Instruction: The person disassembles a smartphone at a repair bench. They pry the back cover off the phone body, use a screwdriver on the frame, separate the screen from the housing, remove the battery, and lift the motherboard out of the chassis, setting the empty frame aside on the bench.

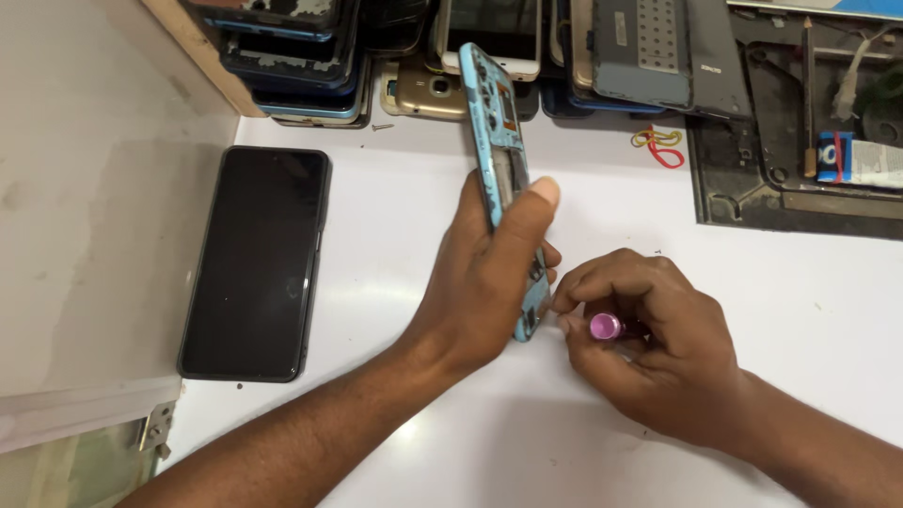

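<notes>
While only the head camera is on offer, pretty much everything is seen from it. A light blue phone frame [503, 160] is stood on its edge on the white table [781, 292], tilted a bit, and it's gripped by the left hand [489, 273], fingers curled round the back and the thumb pressed flat along the near side. Just beside its lower end, a small tool with a pink cap [607, 326] is pinched in the right hand [649, 348], fingers bunched tight around it; the tip is hidden by the fingers, so whether the frame is touched by it can't be told.

Off to the left, a black phone [254, 263] is laid flat, screen up, well apart from both hands. Along the far edge a pile of old phones and back covers [470, 56] is stacked. A few rubber bands, red and yellow, [660, 143] are dropped near a dark work mat [800, 188], where a glue tube [861, 160] is laid.
</notes>
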